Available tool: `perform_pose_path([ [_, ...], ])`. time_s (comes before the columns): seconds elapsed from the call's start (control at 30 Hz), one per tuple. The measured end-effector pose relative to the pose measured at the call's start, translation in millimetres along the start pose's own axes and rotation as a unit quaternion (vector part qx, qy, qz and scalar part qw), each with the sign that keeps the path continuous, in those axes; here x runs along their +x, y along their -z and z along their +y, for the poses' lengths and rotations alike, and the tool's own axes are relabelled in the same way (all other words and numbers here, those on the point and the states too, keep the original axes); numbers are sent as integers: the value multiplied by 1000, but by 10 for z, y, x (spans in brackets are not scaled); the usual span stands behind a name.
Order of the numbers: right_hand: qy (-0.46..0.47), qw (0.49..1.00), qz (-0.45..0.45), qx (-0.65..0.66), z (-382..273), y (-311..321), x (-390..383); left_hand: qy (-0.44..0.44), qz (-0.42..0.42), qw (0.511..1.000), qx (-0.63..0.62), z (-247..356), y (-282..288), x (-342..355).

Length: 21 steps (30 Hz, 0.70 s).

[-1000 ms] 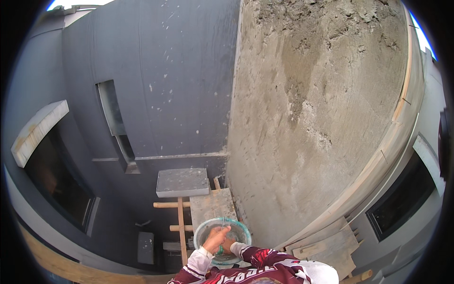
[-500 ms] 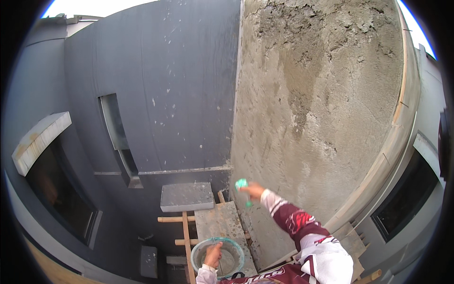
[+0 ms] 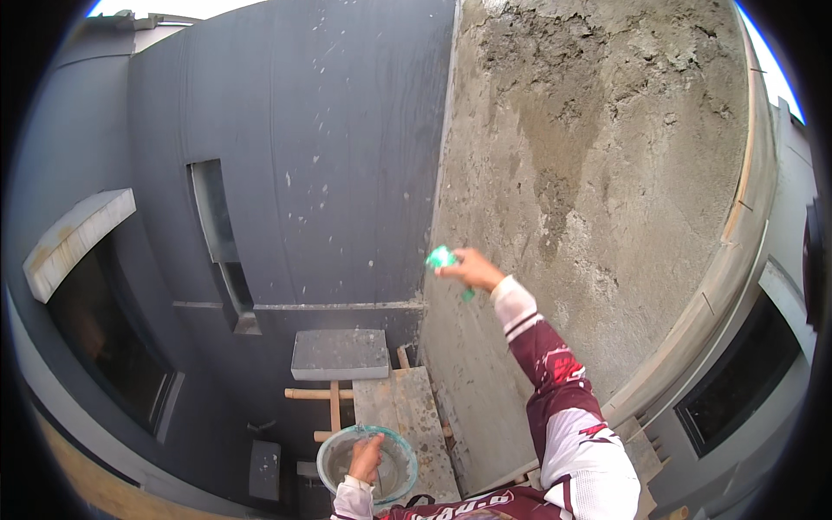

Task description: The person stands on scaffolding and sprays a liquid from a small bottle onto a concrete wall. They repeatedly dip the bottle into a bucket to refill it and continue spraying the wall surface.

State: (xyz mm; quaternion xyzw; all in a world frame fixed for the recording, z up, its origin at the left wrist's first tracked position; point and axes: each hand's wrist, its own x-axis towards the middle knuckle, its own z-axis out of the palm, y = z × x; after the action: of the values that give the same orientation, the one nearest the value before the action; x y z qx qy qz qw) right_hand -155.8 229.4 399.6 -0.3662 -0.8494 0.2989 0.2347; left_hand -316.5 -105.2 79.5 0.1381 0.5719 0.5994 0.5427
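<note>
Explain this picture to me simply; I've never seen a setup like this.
There's no machine here: these are a person's own bare hands. The picture comes from the left of two wide fisheye cameras worn on the head, looking down, so straight edges bend near its rim.

The right hand has a small green object in its grip, in front of a rough, unpainted wall; blur hides exactly what it is. The left hand is at a round tub with a greenish rim; whether it holds anything is unclear. Beyond the tub is a stained board, with wooden poles to its left.
</note>
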Motion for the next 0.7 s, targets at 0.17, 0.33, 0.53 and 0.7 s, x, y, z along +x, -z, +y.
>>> perform_pose_path([
  [0.17,103,936,-335,-38,1144,-2368,-1424,7,-41,999,7,175,-336,-104],
  [0.33,73,897,-370,-233,1231,-3556,-2181,43,-83,995,36,252,-490,-188],
  [0.53,30,870,-352,-345,1760,-3839,-2403,33,-142,987,68,278,-914,-233],
  [0.7,-24,894,-382,-234,1682,-3842,-2636,31,-146,983,107,221,-956,-237],
])
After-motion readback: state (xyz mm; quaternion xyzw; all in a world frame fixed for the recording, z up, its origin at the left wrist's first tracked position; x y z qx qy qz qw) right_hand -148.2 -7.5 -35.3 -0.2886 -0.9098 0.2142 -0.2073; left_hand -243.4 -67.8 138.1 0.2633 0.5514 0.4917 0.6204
